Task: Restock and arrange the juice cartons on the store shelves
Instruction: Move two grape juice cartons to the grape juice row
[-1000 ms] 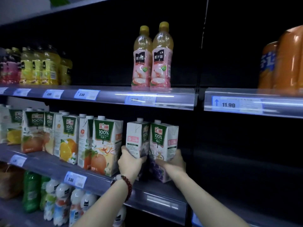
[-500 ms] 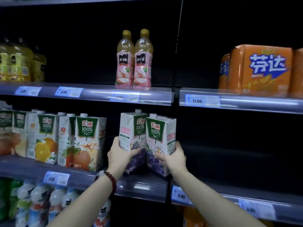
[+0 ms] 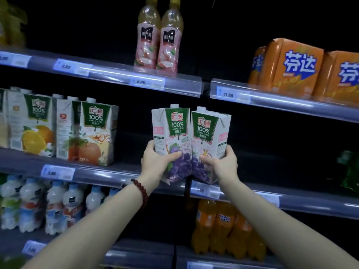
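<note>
Two grape juice cartons are held side by side, touching, in front of the middle shelf (image 3: 108,174). My left hand (image 3: 155,162) grips the left grape carton (image 3: 172,136) low on its side, thumb across the grape picture. My right hand (image 3: 223,164) grips the right grape carton (image 3: 209,140) the same way. Both cartons are lifted off the shelf and lean slightly apart at the top. An apple juice carton (image 3: 96,133) and an orange juice carton (image 3: 35,125) stand in a row on the same shelf to the left.
Two peach drink bottles (image 3: 160,33) stand on the upper shelf above the cartons. Orange soda multipacks (image 3: 291,66) sit on the upper right shelf. White bottles (image 3: 54,206) and orange soda bottles (image 3: 221,224) fill the lower shelf. The middle shelf to the right of the cartons is dark.
Both hands have pulled the two grape cartons off the shelf, toward me and to the right. Their fronts now face me. The view has shifted right.
</note>
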`<action>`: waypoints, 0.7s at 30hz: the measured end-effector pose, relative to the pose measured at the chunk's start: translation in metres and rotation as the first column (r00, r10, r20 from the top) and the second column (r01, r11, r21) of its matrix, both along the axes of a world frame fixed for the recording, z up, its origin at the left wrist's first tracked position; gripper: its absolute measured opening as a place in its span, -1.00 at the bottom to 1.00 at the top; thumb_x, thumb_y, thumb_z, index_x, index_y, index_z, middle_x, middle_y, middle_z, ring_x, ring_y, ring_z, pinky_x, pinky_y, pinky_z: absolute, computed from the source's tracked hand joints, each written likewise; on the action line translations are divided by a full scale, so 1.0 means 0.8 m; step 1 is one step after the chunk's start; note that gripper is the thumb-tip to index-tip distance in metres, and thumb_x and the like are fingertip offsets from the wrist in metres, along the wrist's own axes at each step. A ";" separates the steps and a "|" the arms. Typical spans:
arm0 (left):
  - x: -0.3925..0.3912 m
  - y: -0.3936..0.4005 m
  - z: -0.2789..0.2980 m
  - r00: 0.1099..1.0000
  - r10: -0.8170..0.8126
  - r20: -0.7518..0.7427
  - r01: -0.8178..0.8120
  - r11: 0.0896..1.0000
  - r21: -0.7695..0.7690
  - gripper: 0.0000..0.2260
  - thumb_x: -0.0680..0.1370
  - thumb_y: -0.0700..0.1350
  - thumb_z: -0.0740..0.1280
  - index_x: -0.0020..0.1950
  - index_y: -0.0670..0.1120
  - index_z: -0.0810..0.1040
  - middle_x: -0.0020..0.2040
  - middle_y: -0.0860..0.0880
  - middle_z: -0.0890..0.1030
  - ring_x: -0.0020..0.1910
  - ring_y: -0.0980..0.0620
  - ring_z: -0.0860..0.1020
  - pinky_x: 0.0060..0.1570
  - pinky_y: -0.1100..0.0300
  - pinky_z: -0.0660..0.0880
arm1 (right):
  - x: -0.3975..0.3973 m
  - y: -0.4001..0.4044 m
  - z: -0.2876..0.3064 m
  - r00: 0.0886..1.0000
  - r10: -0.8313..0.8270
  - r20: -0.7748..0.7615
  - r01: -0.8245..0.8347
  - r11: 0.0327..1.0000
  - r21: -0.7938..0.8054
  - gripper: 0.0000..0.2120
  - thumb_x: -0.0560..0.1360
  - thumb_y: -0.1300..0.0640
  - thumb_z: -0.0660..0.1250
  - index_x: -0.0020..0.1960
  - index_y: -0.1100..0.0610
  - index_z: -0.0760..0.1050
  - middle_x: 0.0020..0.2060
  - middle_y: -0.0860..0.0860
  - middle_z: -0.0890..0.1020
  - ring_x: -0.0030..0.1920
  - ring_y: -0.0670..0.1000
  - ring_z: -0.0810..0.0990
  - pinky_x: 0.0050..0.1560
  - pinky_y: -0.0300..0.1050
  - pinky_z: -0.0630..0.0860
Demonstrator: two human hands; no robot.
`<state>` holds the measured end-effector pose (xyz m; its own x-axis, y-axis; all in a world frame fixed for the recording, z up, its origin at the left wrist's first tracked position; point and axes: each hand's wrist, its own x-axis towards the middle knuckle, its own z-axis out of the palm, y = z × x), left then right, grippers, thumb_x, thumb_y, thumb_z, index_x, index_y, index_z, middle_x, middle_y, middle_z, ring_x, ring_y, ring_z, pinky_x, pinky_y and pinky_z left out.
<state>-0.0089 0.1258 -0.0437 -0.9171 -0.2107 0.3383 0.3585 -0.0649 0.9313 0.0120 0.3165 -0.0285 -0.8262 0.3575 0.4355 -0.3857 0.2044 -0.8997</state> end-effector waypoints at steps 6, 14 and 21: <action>0.050 0.046 0.005 0.990 -0.142 0.013 0.142 0.990 0.000 -0.37 -0.01 0.11 0.60 0.02 0.09 0.54 -0.04 0.04 0.69 -0.04 -0.03 0.67 -0.01 -0.10 0.62 | 0.045 0.039 -0.005 0.999 -0.044 0.018 0.045 0.997 -0.058 -0.55 0.24 0.24 0.58 0.01 0.02 0.47 -0.10 -0.04 0.67 -0.09 0.01 0.66 -0.19 -0.08 0.62; 0.118 0.167 0.006 0.964 -0.265 -0.004 0.265 0.964 0.019 -0.41 0.19 -0.08 0.64 0.13 0.15 0.48 0.03 0.03 0.66 -0.04 0.00 0.67 -0.08 -0.06 0.64 | 0.144 0.163 -0.016 0.995 -0.098 -0.009 0.096 0.990 -0.107 -0.56 0.28 0.29 0.55 0.01 -0.01 0.43 -0.05 -0.03 0.65 -0.01 0.02 0.64 -0.07 0.02 0.61; 0.192 0.311 -0.005 0.911 -0.412 -0.007 0.412 0.910 0.042 -0.39 0.22 -0.17 0.63 0.15 0.15 0.45 0.04 0.03 0.65 -0.02 0.00 0.66 -0.10 -0.01 0.64 | 0.251 0.319 -0.022 0.991 -0.119 0.054 0.128 0.973 -0.191 -0.54 0.23 0.39 0.53 0.01 0.05 0.48 -0.06 0.05 0.70 -0.07 0.11 0.70 -0.09 0.07 0.62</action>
<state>0.1448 0.3743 -0.0476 -0.9261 0.1727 0.3354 0.2895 -0.2448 0.9254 0.2132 0.5717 -0.0464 -0.7865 0.5321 0.3135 -0.3291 0.0683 -0.9418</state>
